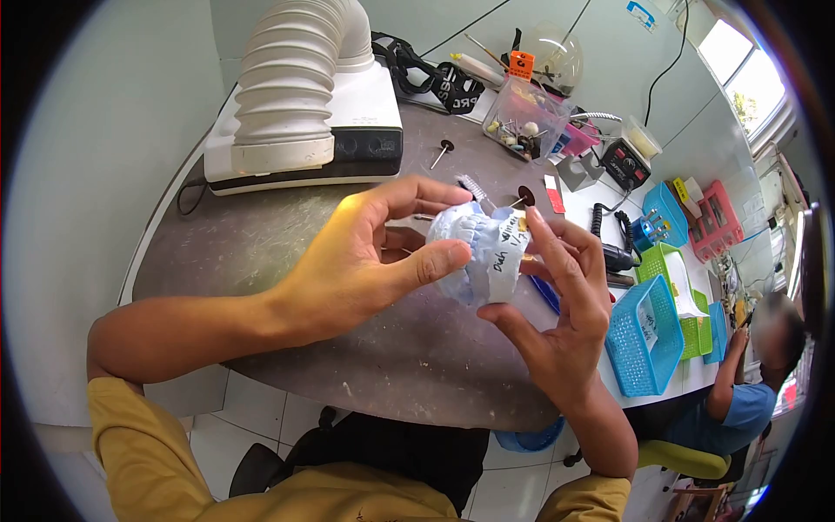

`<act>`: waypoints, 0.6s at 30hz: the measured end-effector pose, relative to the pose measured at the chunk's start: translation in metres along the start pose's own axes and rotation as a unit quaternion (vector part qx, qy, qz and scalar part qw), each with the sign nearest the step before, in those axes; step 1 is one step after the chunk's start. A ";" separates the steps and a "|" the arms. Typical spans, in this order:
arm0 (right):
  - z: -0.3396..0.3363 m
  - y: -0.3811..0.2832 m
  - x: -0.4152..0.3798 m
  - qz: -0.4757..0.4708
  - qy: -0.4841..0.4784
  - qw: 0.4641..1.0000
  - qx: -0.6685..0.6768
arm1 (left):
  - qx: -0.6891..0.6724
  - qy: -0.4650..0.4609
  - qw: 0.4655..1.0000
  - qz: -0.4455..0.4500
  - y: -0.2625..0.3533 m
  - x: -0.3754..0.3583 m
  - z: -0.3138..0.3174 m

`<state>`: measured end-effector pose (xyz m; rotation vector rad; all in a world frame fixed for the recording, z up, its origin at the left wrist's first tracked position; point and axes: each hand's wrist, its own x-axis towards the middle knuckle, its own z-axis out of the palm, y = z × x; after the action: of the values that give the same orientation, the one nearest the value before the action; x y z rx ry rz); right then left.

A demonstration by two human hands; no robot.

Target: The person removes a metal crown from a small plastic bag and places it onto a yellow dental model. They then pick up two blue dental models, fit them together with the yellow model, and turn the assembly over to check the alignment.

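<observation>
A pale blue plaster dental model, with teeth along its arch and black handwriting on its base, is held up above the brown worktop. My left hand grips its tooth side, thumb on the front and fingers behind. On the other side, my right hand pinches the base, fingers at the top edge and thumb underneath. Just behind the model lie a small bristle brush and a dark round polishing disc on a shank. Another disc on a shank rests farther back.
A white suction hose rises from a white-and-black machine at back left. At back right stand a clear box of small tools and a control unit. Blue and green baskets line the right, near a seated person.
</observation>
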<state>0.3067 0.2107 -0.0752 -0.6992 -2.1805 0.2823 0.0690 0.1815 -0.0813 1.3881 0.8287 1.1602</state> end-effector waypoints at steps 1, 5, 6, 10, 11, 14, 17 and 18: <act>-0.001 -0.002 0.000 0.020 -0.013 1.000 -0.011 | 0.026 0.001 1.000 0.012 0.002 0.000 -0.002; 0.005 0.000 -0.002 0.026 0.009 0.990 0.135 | 0.031 -0.010 0.999 0.024 0.003 -0.004 0.007; 0.004 0.000 -0.002 0.029 0.011 0.991 0.134 | 0.031 -0.013 0.999 0.023 0.004 -0.003 0.009; -0.003 -0.002 0.003 0.119 0.050 0.946 0.299 | 0.069 0.023 0.997 0.029 0.006 0.000 0.006; -0.005 -0.002 0.006 0.160 0.084 0.921 0.346 | 0.106 0.051 0.993 0.019 0.007 0.001 0.003; -0.015 0.008 0.009 0.171 0.101 0.913 0.356 | 0.194 0.085 0.976 0.044 -0.001 0.007 -0.007; -0.020 0.010 0.012 0.202 0.130 0.896 0.374 | 0.285 0.101 0.952 0.041 -0.005 0.011 -0.012; -0.021 0.010 0.012 0.214 0.126 0.885 0.393 | 0.365 0.097 0.923 0.078 -0.003 0.012 -0.012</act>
<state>0.3207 0.2252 -0.0582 -0.6734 -1.4439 1.1583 0.0610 0.1966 -0.0832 1.9901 1.4086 1.1712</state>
